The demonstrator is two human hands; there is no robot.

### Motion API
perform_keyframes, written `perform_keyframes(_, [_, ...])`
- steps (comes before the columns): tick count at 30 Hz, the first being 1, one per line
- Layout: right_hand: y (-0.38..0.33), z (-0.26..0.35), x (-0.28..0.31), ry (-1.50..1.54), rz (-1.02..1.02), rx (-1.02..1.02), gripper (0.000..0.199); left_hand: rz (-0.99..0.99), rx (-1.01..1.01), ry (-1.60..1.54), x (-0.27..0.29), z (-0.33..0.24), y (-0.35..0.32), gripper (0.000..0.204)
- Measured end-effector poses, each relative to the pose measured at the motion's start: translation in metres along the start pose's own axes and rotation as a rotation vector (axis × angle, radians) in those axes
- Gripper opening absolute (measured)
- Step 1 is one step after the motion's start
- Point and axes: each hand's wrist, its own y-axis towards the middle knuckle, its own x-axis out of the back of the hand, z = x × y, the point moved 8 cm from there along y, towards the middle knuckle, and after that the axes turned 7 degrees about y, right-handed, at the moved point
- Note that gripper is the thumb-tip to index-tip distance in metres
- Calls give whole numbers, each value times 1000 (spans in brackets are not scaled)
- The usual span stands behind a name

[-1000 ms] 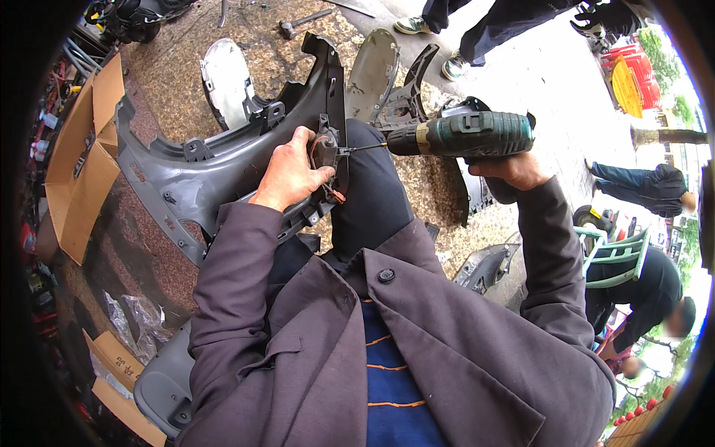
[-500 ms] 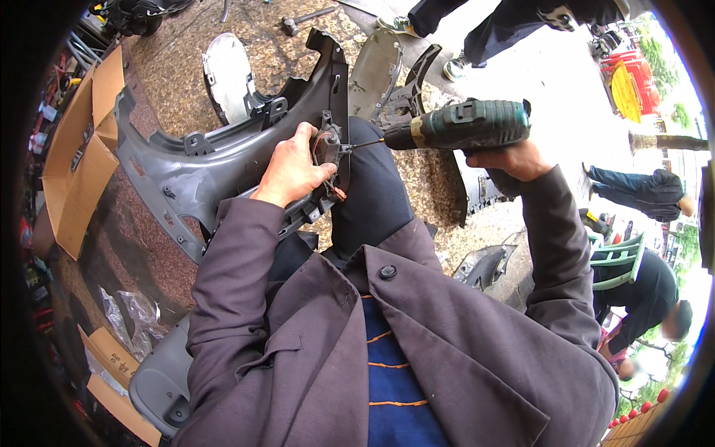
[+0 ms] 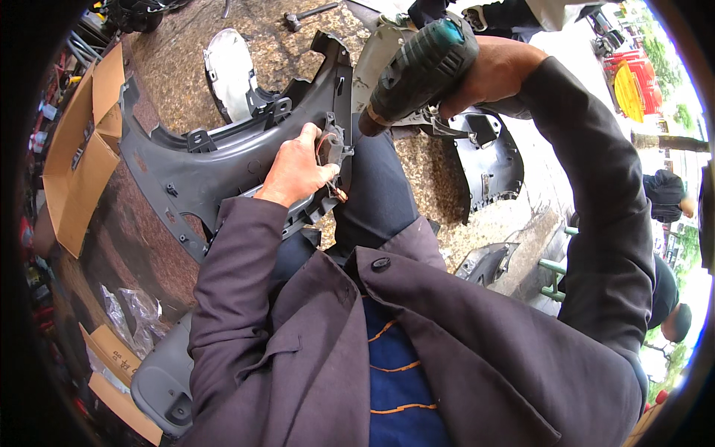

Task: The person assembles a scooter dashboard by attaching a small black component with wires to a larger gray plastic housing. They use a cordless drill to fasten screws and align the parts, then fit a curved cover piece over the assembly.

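The left hand (image 3: 298, 167) presses a small fitting (image 3: 333, 149) against the grey plastic panel (image 3: 201, 160) resting on the person's knee. The right hand (image 3: 495, 71) grips a green drill (image 3: 421, 71), its bit at the fitting; fastening seems underway, not finished.

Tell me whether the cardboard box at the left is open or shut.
Open: the cardboard box lies with its flaps spread on the ground, left of the grey panel.

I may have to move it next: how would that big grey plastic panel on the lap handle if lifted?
The grey panel is probably light, being thin moulded plastic. Long and curved, it likely flexes and swings awkwardly. The left hand steadies it.
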Motion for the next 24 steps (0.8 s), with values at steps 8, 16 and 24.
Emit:
perform_keyframes(8, [12,-15,-6,100,-1,54,42,-87,-40,23,1,6,-1,50])
perform_keyframes(16, [16,-32,-11,96,-37,68,43,0,10,38,-1,4,0,51])
perform_keyframes(24, [20,-50,-15,176,-93,107,48,25,69,57,-2,4,0,52])
